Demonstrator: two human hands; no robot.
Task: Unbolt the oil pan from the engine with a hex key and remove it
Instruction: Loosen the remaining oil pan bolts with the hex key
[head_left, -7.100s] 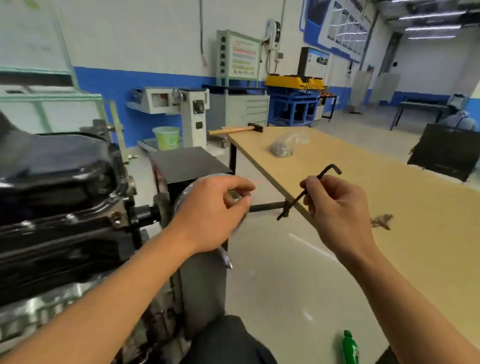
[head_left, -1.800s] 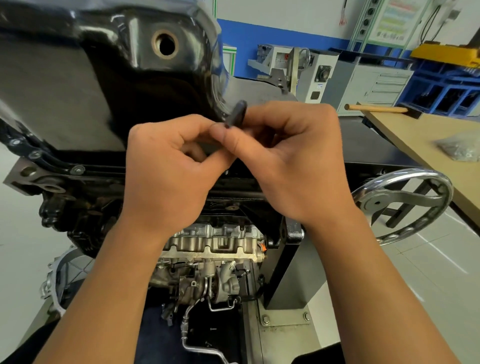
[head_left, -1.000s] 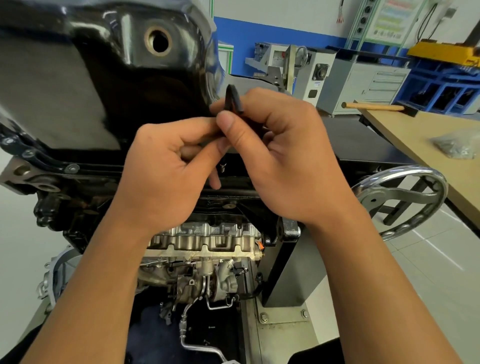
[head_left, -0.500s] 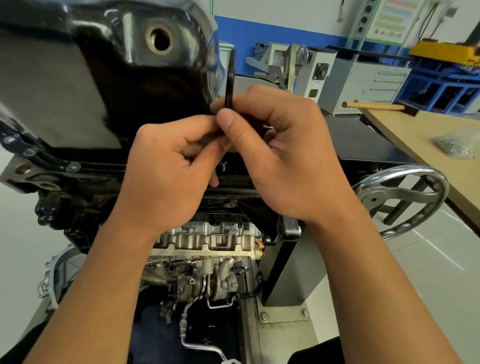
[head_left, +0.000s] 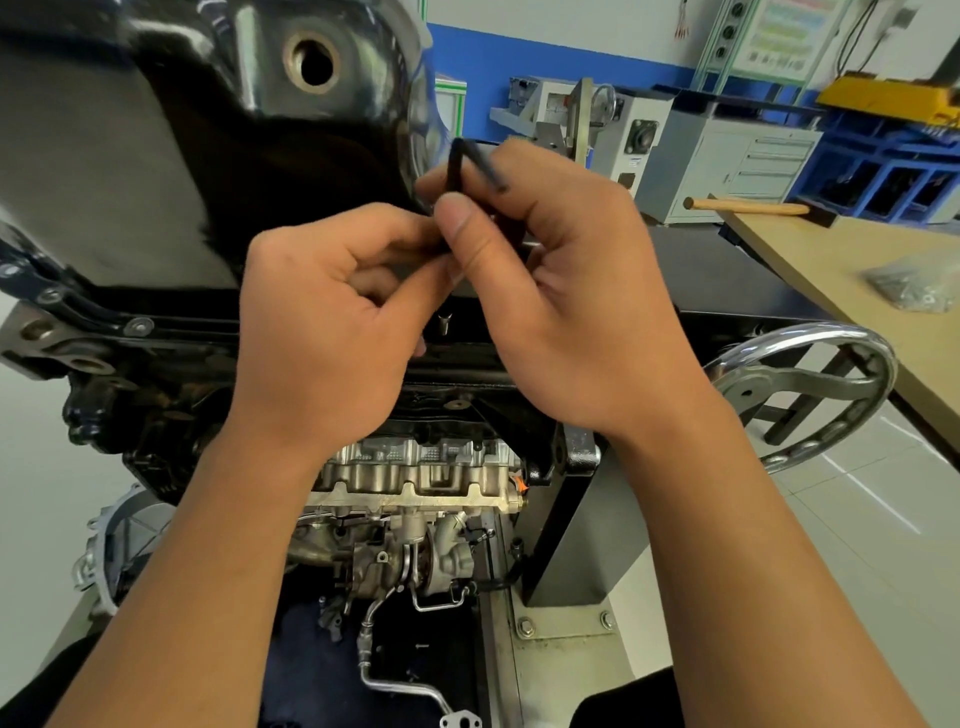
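hex key (head_left: 454, 174) upright, short arm rightward

a white wall (head_left: 571, 26) with a blue band (head_left: 524, 62) along its lower part is seen at the back. a green-framed display board (head_left: 779, 36) is set up against it. below, a grey drawer cabinet (head_left: 727, 171) is placed beside a blue rack (head_left: 893, 166) topped in yellow, with a small grey machine (head_left: 628, 135) to the cabinet's left. at the right, a wooden-handled hammer (head_left: 748, 208) and a clear plastic bag (head_left: 914, 283) are laid apart on a light wooden table (head_left: 831, 260). the floor (head_left: 857, 545) is covered in pale glossy tiles.
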